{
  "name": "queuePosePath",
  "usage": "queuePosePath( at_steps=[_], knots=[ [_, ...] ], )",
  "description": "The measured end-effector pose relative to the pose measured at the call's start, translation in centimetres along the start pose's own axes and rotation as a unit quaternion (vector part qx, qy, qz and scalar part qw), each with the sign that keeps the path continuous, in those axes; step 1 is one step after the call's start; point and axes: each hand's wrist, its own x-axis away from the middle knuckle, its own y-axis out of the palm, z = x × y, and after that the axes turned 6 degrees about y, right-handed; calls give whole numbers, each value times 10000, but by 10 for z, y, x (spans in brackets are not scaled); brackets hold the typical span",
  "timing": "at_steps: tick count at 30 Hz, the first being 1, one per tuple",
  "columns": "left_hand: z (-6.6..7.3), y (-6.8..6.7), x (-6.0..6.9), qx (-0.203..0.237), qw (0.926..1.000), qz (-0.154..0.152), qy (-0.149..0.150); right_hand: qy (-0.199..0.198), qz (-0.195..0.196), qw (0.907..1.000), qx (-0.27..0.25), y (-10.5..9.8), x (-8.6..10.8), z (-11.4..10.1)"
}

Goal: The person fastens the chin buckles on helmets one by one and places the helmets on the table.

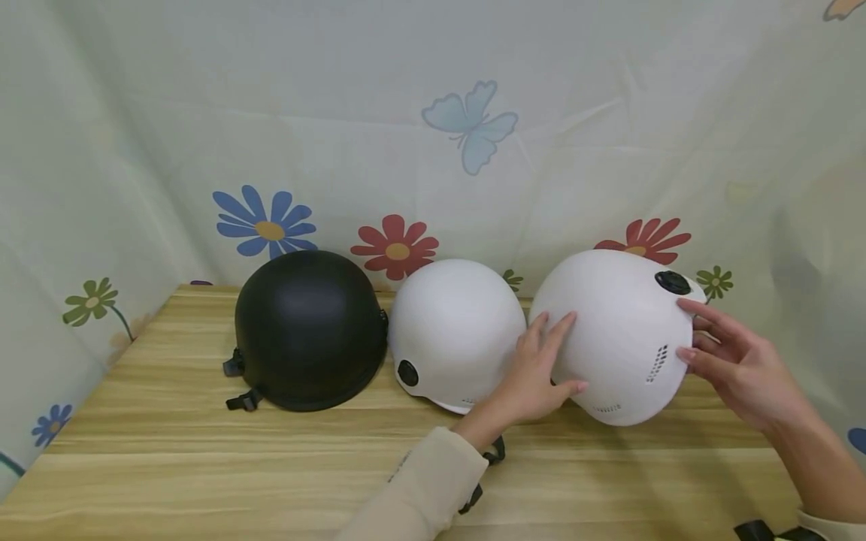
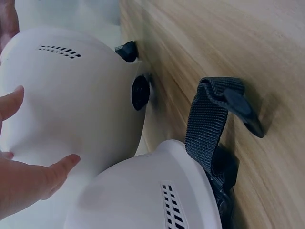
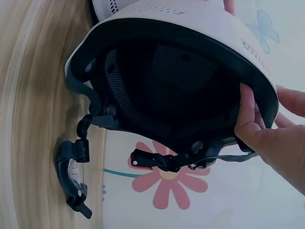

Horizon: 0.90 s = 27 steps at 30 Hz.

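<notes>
A white helmet [image 1: 612, 338] is tilted at the right of the row, its padded black inside [image 3: 171, 90] facing the right wrist camera. My right hand [image 1: 747, 368] pinches its rim; in the right wrist view the thumb and fingers lie on either side of the shell. Spread fairly straight, the fingers of my left hand [image 1: 537, 376] rest against or very close to the left side of the same helmet. A second white helmet [image 1: 453, 327] sits in the middle, partly behind my left wrist. At the left stands a black helmet [image 1: 307, 330].
All this is on a wood-grain table [image 1: 169, 451]. A flower-printed curtain [image 1: 365, 150] hangs behind it. Black straps of the middle helmet [image 2: 207, 124] lie on the tabletop below my left forearm. A strap with a buckle [image 3: 76, 176] hangs from the tilted helmet.
</notes>
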Motion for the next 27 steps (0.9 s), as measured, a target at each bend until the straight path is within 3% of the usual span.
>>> queuePosePath(
  at_steps=[2, 4, 6, 8, 10, 14, 21, 27],
  knots=[
    [0, 1, 0, -6, 10000, 26, -45, -76, -48, 9995, 312, 3, 0, -2],
    [0, 2, 1, 23, 9999, 56, -112, -103, 56, 9944, 1052, 8, 1, -5],
    [0, 3, 1, 127, 9997, 91, -192, -90, 206, 9813, 1911, 12, 1, -8],
    [-1, 3, 1, 241, 9994, 126, -230, 29, 402, 9606, 2752, 17, 0, -10],
    [-2, 3, 2, 340, 9990, 155, -241, 123, 531, 9461, 3192, 21, 0, -12],
    [-4, 4, 2, 370, 9989, 213, -212, 202, 510, 9357, 3486, 25, -1, -13],
    [-6, 4, 2, 364, 9985, 216, -345, -63, 60, 9340, 3571, 31, -2, -15],
    [-8, 5, 3, 337, 9987, 243, -304, -153, 65, 9325, 3608, 35, -2, -14]
  ],
)
